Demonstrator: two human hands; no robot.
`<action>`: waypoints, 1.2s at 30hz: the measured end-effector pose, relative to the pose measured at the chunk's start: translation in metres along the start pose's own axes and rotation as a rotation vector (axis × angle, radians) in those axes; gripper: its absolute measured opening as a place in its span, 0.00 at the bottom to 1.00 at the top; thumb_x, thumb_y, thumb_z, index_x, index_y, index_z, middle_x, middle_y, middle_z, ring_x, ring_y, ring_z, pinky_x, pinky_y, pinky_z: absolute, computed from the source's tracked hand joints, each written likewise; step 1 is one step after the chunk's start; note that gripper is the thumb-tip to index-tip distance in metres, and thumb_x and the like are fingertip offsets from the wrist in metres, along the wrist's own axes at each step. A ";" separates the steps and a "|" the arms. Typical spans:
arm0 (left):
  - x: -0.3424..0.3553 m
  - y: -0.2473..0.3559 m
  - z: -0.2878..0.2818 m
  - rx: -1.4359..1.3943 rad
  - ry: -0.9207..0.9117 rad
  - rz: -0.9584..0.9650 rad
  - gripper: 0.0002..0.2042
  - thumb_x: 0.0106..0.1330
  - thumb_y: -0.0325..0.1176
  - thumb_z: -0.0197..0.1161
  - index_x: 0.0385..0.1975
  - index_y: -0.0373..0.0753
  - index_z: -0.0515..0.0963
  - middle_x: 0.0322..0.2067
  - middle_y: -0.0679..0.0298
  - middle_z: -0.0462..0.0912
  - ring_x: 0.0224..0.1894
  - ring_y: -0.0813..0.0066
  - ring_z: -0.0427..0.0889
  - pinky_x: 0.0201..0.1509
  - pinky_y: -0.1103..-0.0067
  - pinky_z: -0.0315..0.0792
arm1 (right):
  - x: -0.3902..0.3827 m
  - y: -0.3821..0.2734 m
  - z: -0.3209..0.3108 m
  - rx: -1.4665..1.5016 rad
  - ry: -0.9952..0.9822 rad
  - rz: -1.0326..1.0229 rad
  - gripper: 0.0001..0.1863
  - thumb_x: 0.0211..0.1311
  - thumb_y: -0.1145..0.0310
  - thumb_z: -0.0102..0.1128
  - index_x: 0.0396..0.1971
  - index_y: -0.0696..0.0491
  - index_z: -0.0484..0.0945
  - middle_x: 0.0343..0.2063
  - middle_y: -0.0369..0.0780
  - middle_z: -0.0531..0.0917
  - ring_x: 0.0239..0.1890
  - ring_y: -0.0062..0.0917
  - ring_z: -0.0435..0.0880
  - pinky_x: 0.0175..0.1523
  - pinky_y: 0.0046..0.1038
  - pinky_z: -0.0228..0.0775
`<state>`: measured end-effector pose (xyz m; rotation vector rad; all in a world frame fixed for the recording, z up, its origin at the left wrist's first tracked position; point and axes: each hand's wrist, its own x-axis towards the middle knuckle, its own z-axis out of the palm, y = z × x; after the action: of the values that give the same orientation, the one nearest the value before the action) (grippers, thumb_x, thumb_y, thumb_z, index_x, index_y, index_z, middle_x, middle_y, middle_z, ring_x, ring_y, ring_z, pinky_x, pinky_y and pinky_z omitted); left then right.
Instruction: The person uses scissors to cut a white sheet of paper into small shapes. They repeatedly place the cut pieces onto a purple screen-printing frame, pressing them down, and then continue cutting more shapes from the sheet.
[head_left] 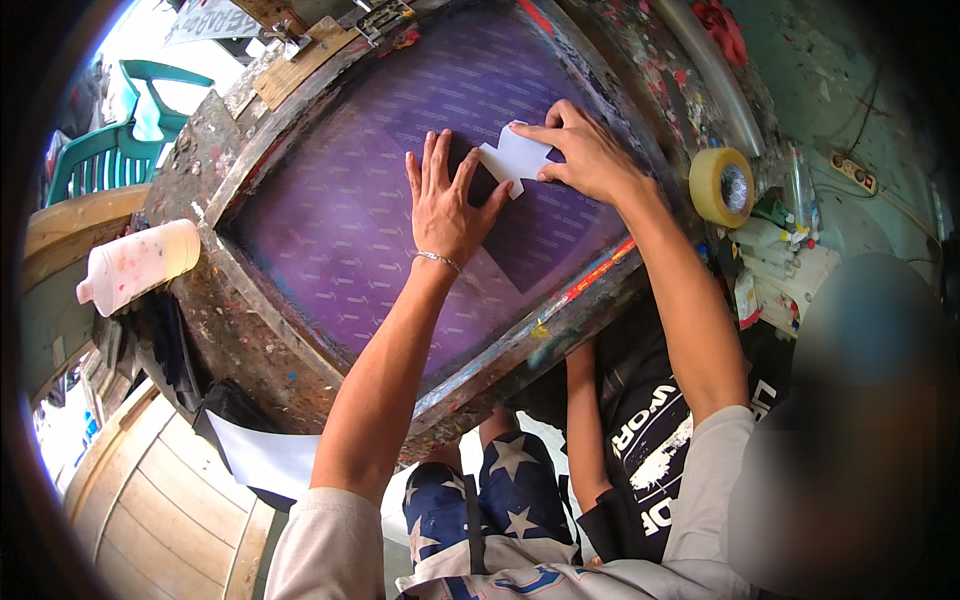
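Both arms reach over the purple screen, left hand open and splayed, right hand pinching white paper.

one wide fisheye view looks from the left of the person's head, upright and facing steeply down. it sits near enough that a framed purple screen fills the middle, beneath the left hand and right hand; starred shorts show low, and straight edges bend toward the dark rim.
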<state>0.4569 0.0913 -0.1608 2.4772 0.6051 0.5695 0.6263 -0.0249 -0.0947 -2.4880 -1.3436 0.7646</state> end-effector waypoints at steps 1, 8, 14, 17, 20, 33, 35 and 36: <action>0.000 -0.002 0.001 -0.007 0.012 0.007 0.26 0.54 0.46 0.71 0.51 0.43 0.75 0.64 0.51 0.62 0.70 0.54 0.57 0.73 0.58 0.44 | 0.000 -0.002 -0.001 0.006 -0.006 0.010 0.35 0.46 0.68 0.73 0.58 0.31 0.74 0.49 0.41 0.70 0.54 0.35 0.71 0.62 0.35 0.65; 0.001 -0.004 -0.001 -0.046 0.035 -0.022 0.25 0.58 0.41 0.68 0.55 0.44 0.72 0.62 0.53 0.65 0.69 0.54 0.58 0.73 0.58 0.47 | 0.000 -0.001 -0.002 0.032 -0.014 0.024 0.37 0.46 0.68 0.73 0.59 0.30 0.73 0.47 0.39 0.69 0.52 0.33 0.71 0.59 0.33 0.66; 0.001 -0.003 0.000 -0.047 0.053 -0.044 0.30 0.54 0.46 0.71 0.56 0.45 0.71 0.62 0.54 0.65 0.69 0.54 0.58 0.73 0.58 0.48 | 0.001 0.000 -0.002 0.070 -0.026 0.026 0.37 0.46 0.68 0.73 0.59 0.30 0.73 0.47 0.39 0.69 0.52 0.34 0.71 0.60 0.34 0.65; 0.002 0.000 -0.002 -0.036 0.038 -0.070 0.31 0.53 0.48 0.71 0.57 0.45 0.71 0.62 0.54 0.65 0.69 0.55 0.58 0.73 0.58 0.48 | 0.000 0.001 -0.002 0.063 -0.023 0.014 0.37 0.46 0.68 0.73 0.59 0.29 0.72 0.47 0.39 0.69 0.52 0.34 0.71 0.59 0.34 0.66; 0.002 0.002 -0.003 -0.030 0.029 -0.079 0.31 0.53 0.47 0.71 0.57 0.45 0.71 0.62 0.55 0.65 0.69 0.55 0.57 0.73 0.58 0.47 | 0.002 0.003 -0.003 0.062 -0.026 -0.006 0.37 0.46 0.68 0.73 0.59 0.29 0.72 0.47 0.39 0.70 0.52 0.34 0.71 0.59 0.34 0.66; 0.000 -0.007 -0.001 -0.052 0.053 0.009 0.22 0.54 0.19 0.56 0.45 0.52 0.82 0.61 0.57 0.66 0.69 0.55 0.58 0.73 0.57 0.47 | 0.003 0.004 -0.002 0.019 -0.022 -0.011 0.36 0.46 0.67 0.73 0.59 0.29 0.73 0.49 0.40 0.70 0.53 0.35 0.71 0.60 0.33 0.66; -0.001 -0.007 0.001 -0.042 0.049 0.004 0.22 0.53 0.18 0.55 0.45 0.52 0.82 0.61 0.57 0.67 0.69 0.55 0.58 0.73 0.57 0.48 | 0.002 0.006 0.000 0.023 0.002 -0.031 0.37 0.45 0.68 0.73 0.60 0.30 0.72 0.45 0.38 0.69 0.49 0.32 0.72 0.57 0.32 0.66; -0.001 -0.007 0.000 -0.038 0.046 0.007 0.22 0.54 0.19 0.55 0.45 0.52 0.82 0.61 0.57 0.67 0.69 0.55 0.58 0.73 0.57 0.48 | 0.002 0.007 0.001 0.025 0.015 -0.041 0.38 0.45 0.68 0.73 0.60 0.31 0.72 0.44 0.38 0.69 0.47 0.31 0.72 0.55 0.32 0.66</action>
<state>0.4545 0.0956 -0.1651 2.4379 0.5979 0.6359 0.6315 -0.0273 -0.0992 -2.4343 -1.3669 0.7483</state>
